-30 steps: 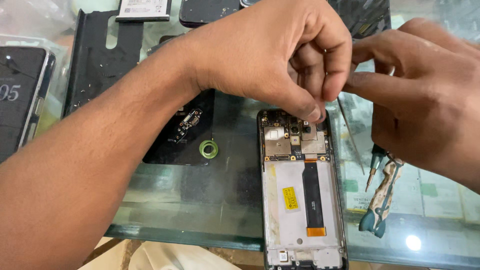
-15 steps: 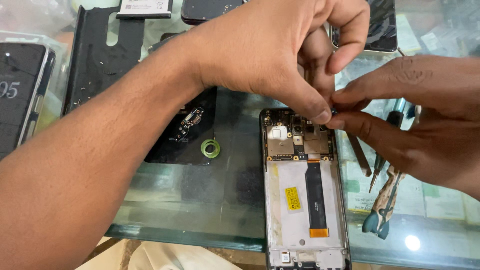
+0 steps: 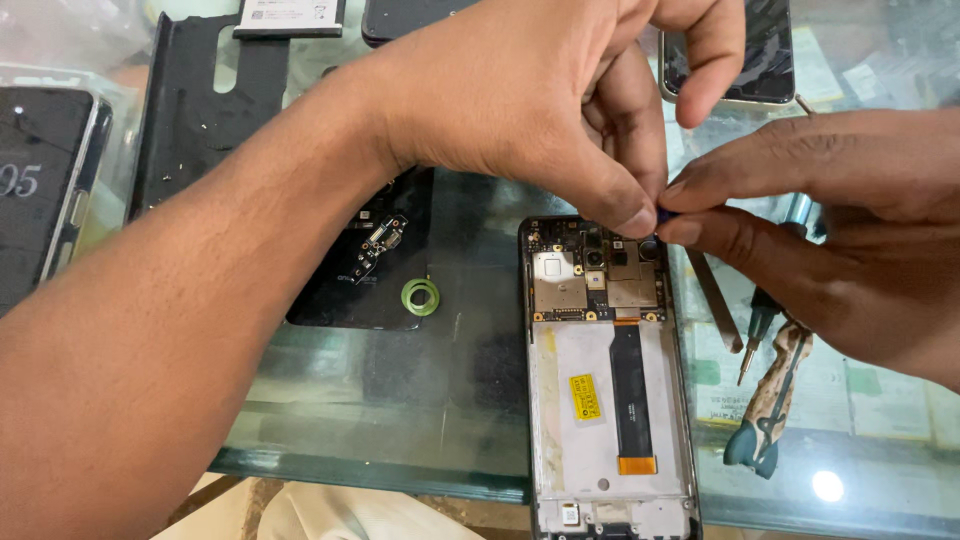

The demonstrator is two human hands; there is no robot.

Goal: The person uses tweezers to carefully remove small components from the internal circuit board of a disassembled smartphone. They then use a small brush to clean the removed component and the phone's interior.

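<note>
On the glass table (image 3: 400, 440) an opened phone (image 3: 608, 380) is laid flat, back cover off, so the board up top, a black flex strip down the middle and a small yellow sticker are all exposed. Both hands are met right over its top right corner. The left hand (image 3: 540, 100) is reached across from the left, thumb and forefinger pinched nearly closed, the other fingers curled up above. The right hand (image 3: 830, 230) is brought in from the right, thumb and forefinger also pinched tight, tips pressed up against the left ones. A tiny dark-blue bit (image 3: 662, 214) is caught between the fingertips; what it is can't be told, too small and mostly hidden.

Just right of the phone, tweezers (image 3: 712, 300), a screwdriver (image 3: 758, 335) and pliers (image 3: 768, 410) are laid near the right hand. A green ring (image 3: 420, 296) is set left of the phone, on the edge of a black cover (image 3: 370, 270). Another phone (image 3: 45, 190) is parked at the far left, well apart.
</note>
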